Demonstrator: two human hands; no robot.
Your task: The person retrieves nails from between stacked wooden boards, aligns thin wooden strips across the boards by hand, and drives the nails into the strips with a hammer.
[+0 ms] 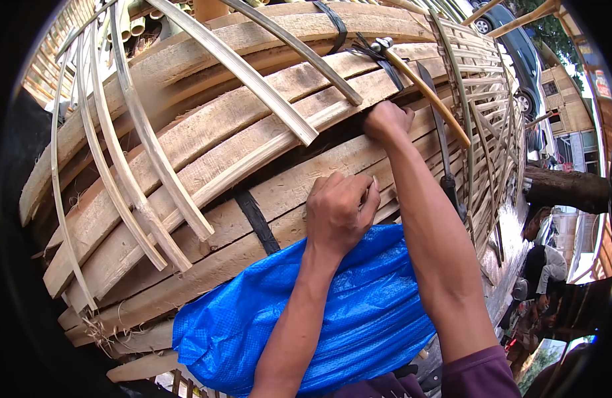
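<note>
My left hand (339, 207) is curled closed and rests on the stacked wooden planks (286, 192), just above a blue tarp (359, 312). Its fingertips are turned under, so anything in them is hidden. Farther up, my right hand (387, 124) is bunched at a dark gap between the planks, its fingers partly out of sight. Close to it, a hammer (429, 96) with a wooden handle lies across the stack. Beside the hammer is a long-bladed knife (435, 126) with a black handle. A black strap (257, 222) wraps the planks left of my left hand.
Several split bamboo strips (236, 73) lie over the stack at the upper left. A bamboo lattice (485, 119) stands along the right. Beyond it are a parked car (518, 53), a log (565, 189) and a person (551, 265) at the lower right.
</note>
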